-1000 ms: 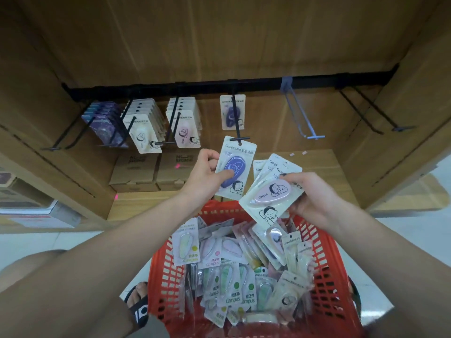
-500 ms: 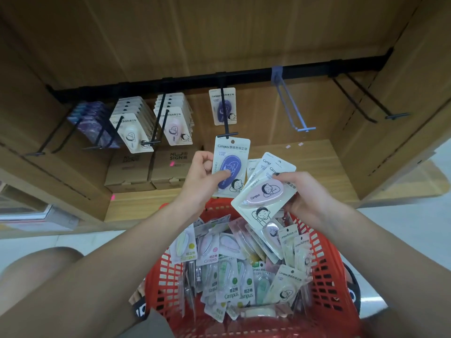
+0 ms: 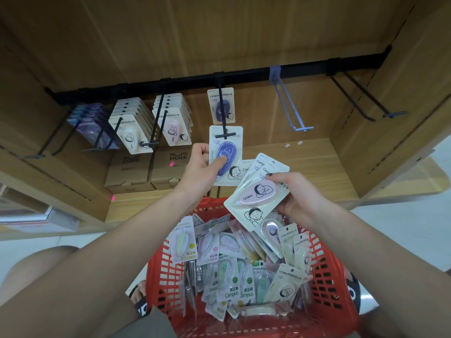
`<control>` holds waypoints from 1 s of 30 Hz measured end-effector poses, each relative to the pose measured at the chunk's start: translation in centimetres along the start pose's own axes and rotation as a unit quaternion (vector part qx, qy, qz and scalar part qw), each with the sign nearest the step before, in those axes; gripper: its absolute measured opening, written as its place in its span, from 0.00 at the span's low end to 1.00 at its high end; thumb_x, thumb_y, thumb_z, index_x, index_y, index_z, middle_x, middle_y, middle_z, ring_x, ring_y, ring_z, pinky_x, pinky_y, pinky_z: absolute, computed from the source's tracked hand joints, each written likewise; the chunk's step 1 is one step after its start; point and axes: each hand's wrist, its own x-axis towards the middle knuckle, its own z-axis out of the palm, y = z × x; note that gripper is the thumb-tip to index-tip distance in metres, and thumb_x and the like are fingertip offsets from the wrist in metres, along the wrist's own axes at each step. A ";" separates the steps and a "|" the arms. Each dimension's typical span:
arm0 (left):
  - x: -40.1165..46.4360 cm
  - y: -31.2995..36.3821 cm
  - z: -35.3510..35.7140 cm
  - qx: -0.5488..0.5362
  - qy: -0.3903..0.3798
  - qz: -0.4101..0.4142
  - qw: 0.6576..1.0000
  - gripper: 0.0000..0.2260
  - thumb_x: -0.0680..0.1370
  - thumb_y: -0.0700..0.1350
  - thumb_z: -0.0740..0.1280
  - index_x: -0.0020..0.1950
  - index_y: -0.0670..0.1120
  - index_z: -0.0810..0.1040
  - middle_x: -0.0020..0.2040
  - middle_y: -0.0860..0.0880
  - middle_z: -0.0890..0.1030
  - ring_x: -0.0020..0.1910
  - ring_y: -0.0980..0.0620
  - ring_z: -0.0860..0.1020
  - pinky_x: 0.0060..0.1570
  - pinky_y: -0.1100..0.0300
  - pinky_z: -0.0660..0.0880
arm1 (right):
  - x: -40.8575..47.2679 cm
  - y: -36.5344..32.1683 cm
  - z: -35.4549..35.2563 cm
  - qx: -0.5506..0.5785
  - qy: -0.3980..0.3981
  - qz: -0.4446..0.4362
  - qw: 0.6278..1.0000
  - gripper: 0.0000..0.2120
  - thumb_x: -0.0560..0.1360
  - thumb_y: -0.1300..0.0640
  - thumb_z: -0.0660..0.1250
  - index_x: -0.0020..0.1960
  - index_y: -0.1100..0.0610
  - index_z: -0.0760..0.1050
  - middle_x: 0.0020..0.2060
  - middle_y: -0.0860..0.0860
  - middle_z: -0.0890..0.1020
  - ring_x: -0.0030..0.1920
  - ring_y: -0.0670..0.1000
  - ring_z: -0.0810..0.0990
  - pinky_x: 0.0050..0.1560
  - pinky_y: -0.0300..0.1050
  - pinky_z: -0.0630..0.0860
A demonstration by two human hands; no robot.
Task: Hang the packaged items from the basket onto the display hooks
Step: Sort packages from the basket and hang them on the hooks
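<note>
My left hand (image 3: 202, 168) pinches a white card with a blue-purple correction tape (image 3: 225, 154), its top edge right at the tip of the middle black hook (image 3: 224, 135). One matching blue pack (image 3: 221, 106) hangs further back on that hook. My right hand (image 3: 296, 198) grips a fanned stack of packs, a pink one (image 3: 257, 195) on top. Below both hands stands the red basket (image 3: 324, 284), filled with several more packaged tapes.
A black rail (image 3: 244, 75) carries hooks: purple packs (image 3: 90, 124), white packs (image 3: 131, 128) and pink packs (image 3: 172, 123) at left, a bare lilac hook (image 3: 290, 111) and bare black hooks (image 3: 366, 98) at right. Cardboard boxes (image 3: 148, 170) sit on the wooden shelf.
My left hand has lifted the blue pack upward until its top reaches the tip of the middle hook. The right hand keeps its stack at about the same height.
</note>
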 end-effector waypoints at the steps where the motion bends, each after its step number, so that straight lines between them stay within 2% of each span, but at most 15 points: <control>1: 0.7 0.0 0.1 0.015 0.002 0.000 1.000 0.09 0.84 0.46 0.69 0.59 0.51 0.69 0.50 0.52 0.88 0.55 0.44 0.86 0.62 0.36 0.79 | 0.0 0.0 0.1 -0.001 0.001 -0.002 1.000 0.15 0.79 0.62 0.67 0.64 0.64 0.81 0.58 0.60 0.86 0.55 0.58 0.86 0.54 0.54 0.84; 3: 2.4 0.1 0.3 0.049 0.012 0.010 0.999 0.09 0.84 0.46 0.67 0.59 0.51 0.68 0.53 0.50 0.86 0.54 0.48 0.86 0.59 0.43 0.81 | 0.3 0.0 0.2 -0.011 0.004 -0.006 1.000 0.16 0.77 0.60 0.68 0.63 0.63 0.81 0.58 0.60 0.86 0.54 0.57 0.86 0.63 0.57 0.81; 5: 4.2 0.4 0.7 0.081 0.024 0.028 0.996 0.10 0.85 0.45 0.66 0.61 0.49 0.66 0.55 0.50 0.84 0.51 0.52 0.83 0.51 0.55 0.79 | 0.8 -0.1 0.2 -0.025 0.019 -0.003 0.999 0.19 0.73 0.57 0.71 0.63 0.61 0.82 0.56 0.58 0.87 0.55 0.58 0.86 0.68 0.60 0.77; 7: 6.1 1.0 1.2 0.103 0.031 0.037 0.993 0.12 0.85 0.43 0.66 0.63 0.47 0.64 0.51 0.52 0.80 0.48 0.55 0.79 0.43 0.67 0.74 | 1.1 -0.3 0.4 -0.022 0.030 0.001 0.999 0.18 0.73 0.56 0.71 0.62 0.59 0.83 0.55 0.57 0.88 0.54 0.58 0.87 0.66 0.59 0.79; 8: 7.2 1.3 1.4 0.121 0.033 0.036 0.991 0.13 0.85 0.42 0.66 0.64 0.46 0.64 0.49 0.53 0.78 0.46 0.56 0.77 0.41 0.70 0.73 | 1.3 -0.5 0.6 -0.010 0.030 0.003 0.999 0.16 0.75 0.57 0.70 0.62 0.59 0.83 0.55 0.57 0.88 0.55 0.59 0.87 0.62 0.58 0.82; 10: 9.1 2.0 1.8 0.155 0.031 0.029 0.987 0.15 0.85 0.43 0.65 0.68 0.44 0.64 0.51 0.51 0.76 0.48 0.53 0.76 0.47 0.65 0.73 | 1.6 -1.0 1.1 0.013 0.021 0.000 1.000 0.14 0.78 0.60 0.68 0.61 0.61 0.82 0.53 0.57 0.88 0.56 0.59 0.87 0.50 0.53 0.84; 12: 11.1 2.5 2.1 0.151 0.022 0.015 0.988 0.15 0.85 0.43 0.63 0.69 0.43 0.64 0.52 0.50 0.76 0.51 0.49 0.76 0.51 0.59 0.73 | 1.9 -1.6 1.9 0.026 0.010 -0.008 1.000 0.11 0.79 0.62 0.67 0.59 0.61 0.82 0.48 0.55 0.88 0.49 0.56 0.87 0.43 0.49 0.83; 14: 12.8 3.0 2.2 0.118 0.019 -0.011 0.993 0.14 0.85 0.44 0.63 0.67 0.45 0.63 0.50 0.49 0.76 0.54 0.45 0.79 0.56 0.52 0.78 | 2.4 -2.0 2.6 0.031 0.005 -0.011 0.999 0.09 0.79 0.63 0.67 0.57 0.61 0.82 0.45 0.54 0.88 0.45 0.53 0.85 0.43 0.48 0.82; 17: 14.9 3.5 2.1 0.074 0.020 -0.044 0.996 0.15 0.85 0.44 0.63 0.69 0.47 0.62 0.53 0.45 0.77 0.60 0.37 0.81 0.63 0.40 0.79 | 3.1 -2.5 3.3 0.033 0.003 -0.014 0.999 0.11 0.77 0.63 0.69 0.58 0.62 0.82 0.50 0.58 0.88 0.46 0.55 0.85 0.52 0.53 0.83; 19: 15.8 3.7 2.1 0.093 0.025 -0.052 0.994 0.18 0.85 0.45 0.63 0.73 0.46 0.62 0.58 0.44 0.78 0.59 0.40 0.80 0.65 0.42 0.78 | 3.4 -2.9 3.3 0.035 0.000 -0.017 0.999 0.12 0.78 0.62 0.69 0.59 0.61 0.83 0.53 0.59 0.88 0.47 0.55 0.85 0.51 0.54 0.83; 21: 15.8 3.7 2.2 0.125 0.030 -0.063 0.990 0.25 0.86 0.49 0.64 0.78 0.44 0.58 0.65 0.43 0.77 0.60 0.42 0.79 0.68 0.45 0.76 | 3.6 -3.2 2.9 0.038 -0.002 -0.022 0.999 0.12 0.78 0.62 0.69 0.60 0.61 0.83 0.51 0.58 0.88 0.47 0.56 0.85 0.42 0.50 0.83; 23: 14.8 3.1 1.9 0.128 0.021 -0.082 0.988 0.33 0.84 0.56 0.65 0.81 0.44 0.53 0.69 0.43 0.75 0.64 0.43 0.77 0.70 0.45 0.74 | 3.6 -3.4 2.6 0.042 -0.012 -0.027 0.999 0.14 0.78 0.61 0.69 0.62 0.62 0.82 0.49 0.58 0.87 0.45 0.56 0.84 0.33 0.46 0.80; 26: 12.8 1.3 0.3 0.124 -0.006 -0.112 0.986 0.40 0.79 0.68 0.64 0.83 0.53 0.49 0.79 0.44 0.69 0.73 0.41 0.73 0.73 0.39 0.71 | 3.5 -3.2 2.9 0.037 -0.042 -0.027 0.998 0.16 0.79 0.61 0.68 0.66 0.63 0.80 0.50 0.58 0.86 0.44 0.56 0.82 0.29 0.44 0.77; 28: 10.4 0.5 -1.1 0.108 -0.039 -0.133 0.984 0.38 0.77 0.72 0.61 0.81 0.57 0.55 0.77 0.44 0.72 0.71 0.42 0.75 0.71 0.39 0.72 | 3.2 -2.8 3.4 0.022 -0.058 -0.024 0.998 0.17 0.79 0.60 0.68 0.67 0.64 0.78 0.50 0.58 0.85 0.43 0.55 0.82 0.29 0.43 0.76; 30: 6.7 0.7 -2.5 0.040 -0.093 -0.175 0.979 0.31 0.81 0.71 0.57 0.76 0.52 0.65 0.68 0.44 0.80 0.64 0.44 0.81 0.65 0.44 0.77 | 2.9 -2.1 4.0 0.003 -0.066 -0.021 0.998 0.19 0.79 0.60 0.68 0.68 0.66 0.77 0.49 0.58 0.84 0.43 0.54 0.81 0.31 0.44 0.76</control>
